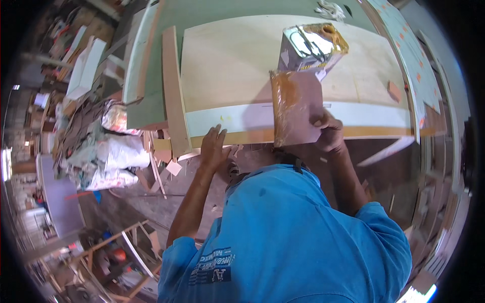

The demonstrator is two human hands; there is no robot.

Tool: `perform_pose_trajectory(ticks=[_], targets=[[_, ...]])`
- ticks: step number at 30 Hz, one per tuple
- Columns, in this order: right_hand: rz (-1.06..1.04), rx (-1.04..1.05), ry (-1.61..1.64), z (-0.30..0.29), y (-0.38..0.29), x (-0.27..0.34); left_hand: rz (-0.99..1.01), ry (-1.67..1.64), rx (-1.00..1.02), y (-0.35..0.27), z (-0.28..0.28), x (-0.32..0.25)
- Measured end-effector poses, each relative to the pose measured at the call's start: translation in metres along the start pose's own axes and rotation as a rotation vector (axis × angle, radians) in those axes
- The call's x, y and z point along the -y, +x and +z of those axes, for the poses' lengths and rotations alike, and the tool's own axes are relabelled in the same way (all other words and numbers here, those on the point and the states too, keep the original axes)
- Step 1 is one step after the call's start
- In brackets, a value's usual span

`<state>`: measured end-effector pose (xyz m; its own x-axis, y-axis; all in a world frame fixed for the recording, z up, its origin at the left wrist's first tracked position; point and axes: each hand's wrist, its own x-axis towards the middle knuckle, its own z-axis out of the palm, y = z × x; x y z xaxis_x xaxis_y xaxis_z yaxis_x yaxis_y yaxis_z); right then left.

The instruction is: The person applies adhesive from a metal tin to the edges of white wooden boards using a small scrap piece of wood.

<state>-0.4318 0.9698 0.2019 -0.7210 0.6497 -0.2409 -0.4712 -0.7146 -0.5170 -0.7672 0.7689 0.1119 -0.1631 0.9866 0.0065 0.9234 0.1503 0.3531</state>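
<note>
My right hand [332, 133] grips the right side of a thin, flat rectangular board [301, 110]. Amber glue coats the board's left edge in a thick, glossy band. My left hand [214, 146] rests, fingers extended, at the near edge of a large pale wood panel [227, 68] and holds nothing. Along the panel's front runs a white strip [212, 120] with small yellowish spots. Just beyond the held board, a rectangular metal can [310, 49] stands on the panel, its top smeared with amber glue around a round opening.
A narrow wooden board [174, 91] lies along the panel's left end. On the right are a small brown block [394, 91] and a long sheet with orange marks [411, 57]. A white rag [330, 10] lies at the back. White sacks [121, 159] and wood scraps are on the floor at left.
</note>
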Motion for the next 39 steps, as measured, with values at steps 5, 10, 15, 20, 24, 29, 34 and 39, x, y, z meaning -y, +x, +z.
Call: perform_pose_trajectory(ticks=[5, 10, 15, 20, 24, 29, 34, 39], targets=[[-0.344, -0.037, -0.233, 0.027, -0.038, -0.033, 0.246, -0.020, -0.041, 0.000, 0.003, 0.020], [-0.524, -0.274, -0.051, 0.093, -0.065, -0.059, 0.427, -0.041, -0.127, 0.002, 0.009, 0.035], [-0.604, -0.036, -0.128, 0.093, -0.099, -0.094, 0.417, -0.001, -0.075, 0.000, 0.008, 0.037], [-0.691, -0.412, -0.116, 0.128, -0.092, -0.128, 0.454, 0.028, -0.046, -0.004, 0.008, 0.037], [-0.587, -0.366, 0.064, 0.116, -0.097, -0.120, 0.443, 0.081, -0.047, -0.012, 0.005, 0.035], [-0.435, -0.595, -0.530, 0.132, -0.082, -0.126, 0.428, 0.104, 0.001, -0.010, -0.003, 0.029], [-0.506, -0.524, -0.275, 0.113, -0.084, -0.136, 0.481, 0.179, -0.023, -0.007, -0.005, 0.017], [-0.824, -0.577, -0.011, 0.129, -0.086, -0.104, 0.501, 0.163, -0.024, 0.001, 0.005, 0.019]])
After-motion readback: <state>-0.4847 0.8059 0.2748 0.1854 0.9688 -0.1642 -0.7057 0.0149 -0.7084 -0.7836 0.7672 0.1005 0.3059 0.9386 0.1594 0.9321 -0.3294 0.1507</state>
